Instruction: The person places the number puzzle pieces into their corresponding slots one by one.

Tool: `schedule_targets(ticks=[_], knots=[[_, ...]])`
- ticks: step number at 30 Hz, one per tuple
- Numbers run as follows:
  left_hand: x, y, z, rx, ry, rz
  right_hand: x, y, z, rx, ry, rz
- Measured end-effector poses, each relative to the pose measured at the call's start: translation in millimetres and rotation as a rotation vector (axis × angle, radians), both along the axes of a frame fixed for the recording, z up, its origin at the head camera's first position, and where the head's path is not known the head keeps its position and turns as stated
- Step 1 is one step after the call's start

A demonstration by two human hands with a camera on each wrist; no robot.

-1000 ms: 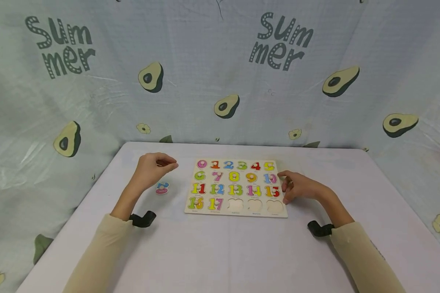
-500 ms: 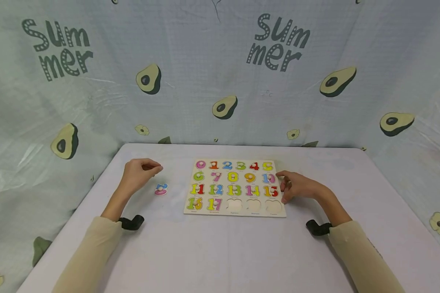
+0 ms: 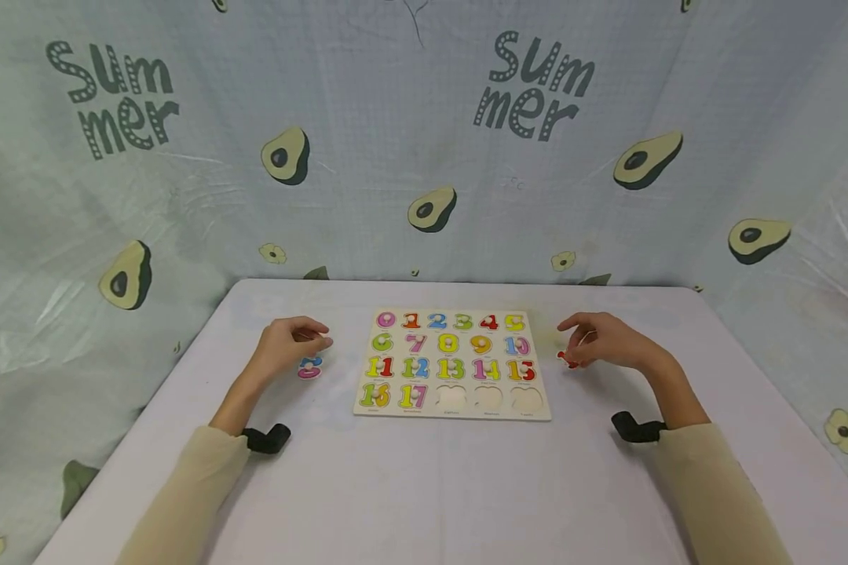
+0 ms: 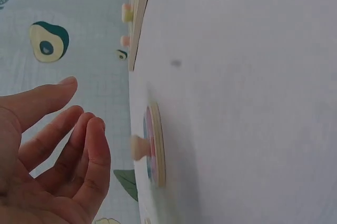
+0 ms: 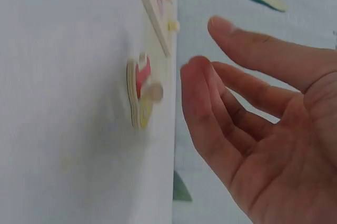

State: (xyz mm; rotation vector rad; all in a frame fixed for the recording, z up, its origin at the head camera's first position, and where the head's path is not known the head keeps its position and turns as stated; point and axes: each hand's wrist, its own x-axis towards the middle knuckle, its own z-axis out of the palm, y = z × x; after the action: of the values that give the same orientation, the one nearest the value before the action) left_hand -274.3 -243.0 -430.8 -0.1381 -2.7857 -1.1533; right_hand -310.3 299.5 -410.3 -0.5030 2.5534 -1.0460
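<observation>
My left hand [image 3: 293, 345] hovers beside a blue and pink number piece [image 3: 309, 368] on the table, left of the board. In the left wrist view that piece [image 4: 155, 145] shows a wooden knob, and the loosely bent fingers [image 4: 97, 155] are apart from it. Over on the right, my right hand [image 3: 611, 341] is above a small red piece [image 3: 568, 360], partly covered by the fingers. The right wrist view shows this piece [image 5: 143, 77] in red and yellow with a knob; thumb and fingers hold nothing. Between the hands lies the wooden number puzzle board [image 3: 452, 413].
Knobbed number pieces from 0 to 17 fill most of the board, and 3 bare recesses [image 3: 488, 398] lie at its lower right. The white table [image 3: 410, 494] ends against a patterned cloth backdrop [image 3: 367, 235].
My right hand has left the board's right edge and shifted right, uncovering the red piece. My left hand moved left, then back right and down near the blue and pink piece.
</observation>
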Motion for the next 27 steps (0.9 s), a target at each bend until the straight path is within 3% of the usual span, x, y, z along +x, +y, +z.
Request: schedule_targets(ticks=[4, 8, 14, 19, 27], knots=[[2.1, 16, -1.0, -0.005, -0.028, -0.062, -1.9, 17, 2.7, 0.091, 0.073, -0.096], [3.8, 31, -3.5, -0.017, -0.054, -0.140, -4.2, 27, -0.3, 0.121, 0.107, -0.139], [7.6, 45, -5.3, -0.034, -0.096, -0.201, -7.7, 23, -10.2, 0.080, 0.099, -0.107], [10.2, 52, -7.8, -0.051, -0.156, -0.219, -9.7, 15, -16.1, 0.112, 0.076, -0.085], [11.4, 55, -9.3, -0.010, -0.251, -0.278, -11.2, 13, -25.4, 0.124, 0.071, -0.040]])
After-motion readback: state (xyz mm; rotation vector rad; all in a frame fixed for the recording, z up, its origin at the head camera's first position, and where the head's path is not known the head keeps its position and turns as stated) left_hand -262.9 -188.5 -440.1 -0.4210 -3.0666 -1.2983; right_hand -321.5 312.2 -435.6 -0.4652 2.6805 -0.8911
